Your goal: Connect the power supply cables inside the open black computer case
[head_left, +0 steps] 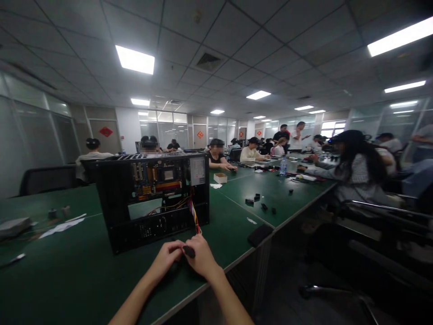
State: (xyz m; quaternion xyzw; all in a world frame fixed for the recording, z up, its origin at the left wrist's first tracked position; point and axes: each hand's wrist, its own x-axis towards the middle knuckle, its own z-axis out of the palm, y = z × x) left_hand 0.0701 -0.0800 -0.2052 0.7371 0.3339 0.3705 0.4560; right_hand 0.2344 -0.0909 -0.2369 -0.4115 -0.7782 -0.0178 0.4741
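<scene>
An open black computer case [118,225] stands on the green table, its circuit board and power supply [197,171] showing. From it a bundle of coloured cables [194,215], yellow, red and white among them, runs down into my right hand [202,257], which is closed around it. A short dark piece [188,251] sticks out of that fist towards me; its kind is unclear. My left hand [168,256] is closed, fingertips together against the right hand beside the dark piece. What those fingertips pinch is hidden.
Small black parts [264,207] lie to the right, near a black pad [260,235] at the table edge. A small open box [220,178] and a water bottle [283,166] stand farther back. White paper [64,225] lies left. Several people sit around the tables.
</scene>
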